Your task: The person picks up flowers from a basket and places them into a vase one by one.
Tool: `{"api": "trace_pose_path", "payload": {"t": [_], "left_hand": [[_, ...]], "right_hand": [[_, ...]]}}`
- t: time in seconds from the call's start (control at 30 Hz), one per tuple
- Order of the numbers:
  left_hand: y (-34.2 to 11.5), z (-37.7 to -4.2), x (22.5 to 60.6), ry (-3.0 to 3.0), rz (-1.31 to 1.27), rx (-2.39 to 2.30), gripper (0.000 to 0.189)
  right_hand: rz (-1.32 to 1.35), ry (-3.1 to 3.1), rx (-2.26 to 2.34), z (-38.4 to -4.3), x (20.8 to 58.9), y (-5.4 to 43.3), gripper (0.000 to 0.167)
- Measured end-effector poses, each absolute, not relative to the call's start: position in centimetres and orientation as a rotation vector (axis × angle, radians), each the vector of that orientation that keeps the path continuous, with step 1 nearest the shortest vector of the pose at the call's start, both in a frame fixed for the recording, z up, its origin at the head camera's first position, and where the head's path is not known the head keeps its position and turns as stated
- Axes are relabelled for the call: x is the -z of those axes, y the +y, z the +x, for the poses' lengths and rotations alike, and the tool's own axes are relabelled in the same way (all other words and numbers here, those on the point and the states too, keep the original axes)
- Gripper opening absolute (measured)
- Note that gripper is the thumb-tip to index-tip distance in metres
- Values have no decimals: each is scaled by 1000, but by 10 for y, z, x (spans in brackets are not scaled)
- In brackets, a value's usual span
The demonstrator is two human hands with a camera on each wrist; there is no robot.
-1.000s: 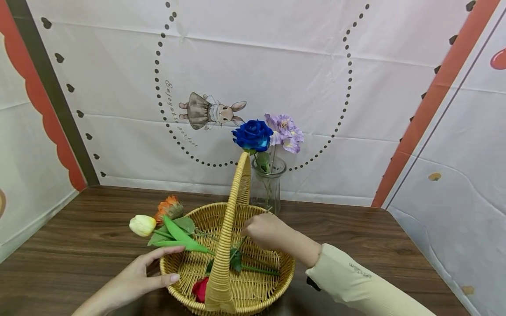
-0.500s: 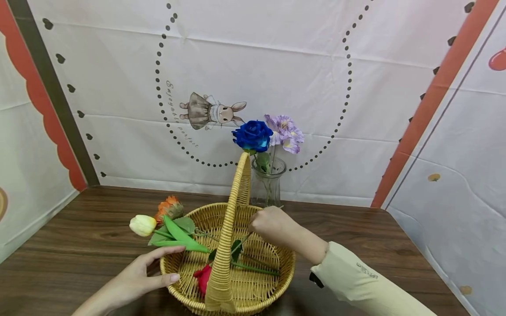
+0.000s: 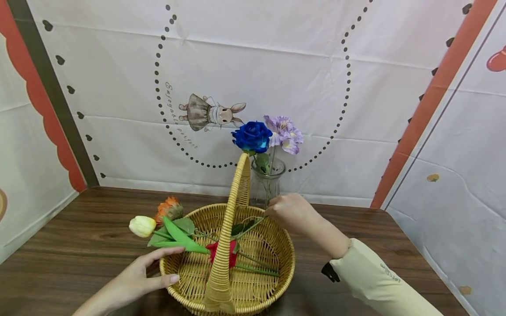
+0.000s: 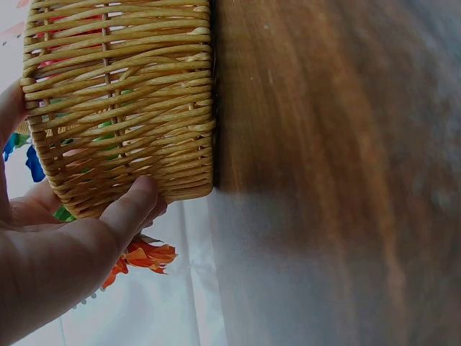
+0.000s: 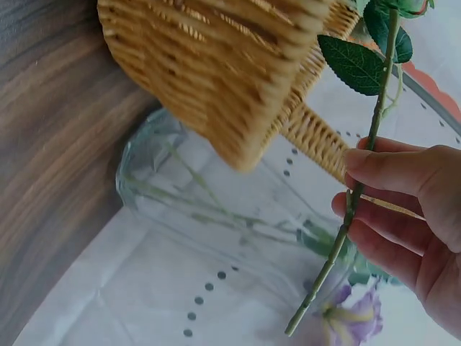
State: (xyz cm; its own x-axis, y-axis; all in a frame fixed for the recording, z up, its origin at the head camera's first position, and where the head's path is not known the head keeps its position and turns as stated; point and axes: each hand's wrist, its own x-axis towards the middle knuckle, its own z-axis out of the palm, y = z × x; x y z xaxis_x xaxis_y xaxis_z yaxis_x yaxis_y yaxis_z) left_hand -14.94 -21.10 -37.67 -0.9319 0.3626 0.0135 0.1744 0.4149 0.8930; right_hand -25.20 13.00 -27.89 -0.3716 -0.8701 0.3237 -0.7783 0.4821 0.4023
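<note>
My right hand (image 3: 292, 213) pinches the green stem of a red rose (image 3: 232, 260) between thumb and fingertips, over the basket's far right rim. In the right wrist view the stem (image 5: 378, 108) runs past the fingers, its cut end free below them. The bloom is partly hidden behind the handle in the head view. My left hand (image 3: 138, 274) holds the left wall of the wicker basket (image 3: 291, 267), thumb and index finger at the rim, other fingers against the outside. A pale yellow tulip (image 3: 142, 226) and an orange flower (image 3: 169, 208) lean out over the left rim.
Behind the basket stands a glass vase (image 3: 258, 191) with a blue rose (image 3: 251, 137) and a purple flower (image 3: 287, 134) in it. The tall basket handle (image 3: 234, 197) arches across the middle. A printed cloth (image 3: 300, 74) hangs behind the brown table (image 3: 340, 245).
My right hand has moved right and a little up, drawing the rose along. Its bloom has shifted from the front of the basket towards the middle. The left hand stays put.
</note>
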Motion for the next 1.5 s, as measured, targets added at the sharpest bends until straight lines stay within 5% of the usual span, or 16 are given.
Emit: {"api": "trace_pose_path", "payload": {"t": [0.43,1.1,1.5], "left_hand": [[-210,-147,376,2473,470,-1538,48],[-210,-148,378,2484,471,-1537,48],[-209,-146,377,2498,461,-1523,48]], "right_hand": [[1276,-2307,96,-257,270,166,11],[1224,-2147,-507,-267,261,206,20],[835,-2249,-820,-268,242,201,12]]}}
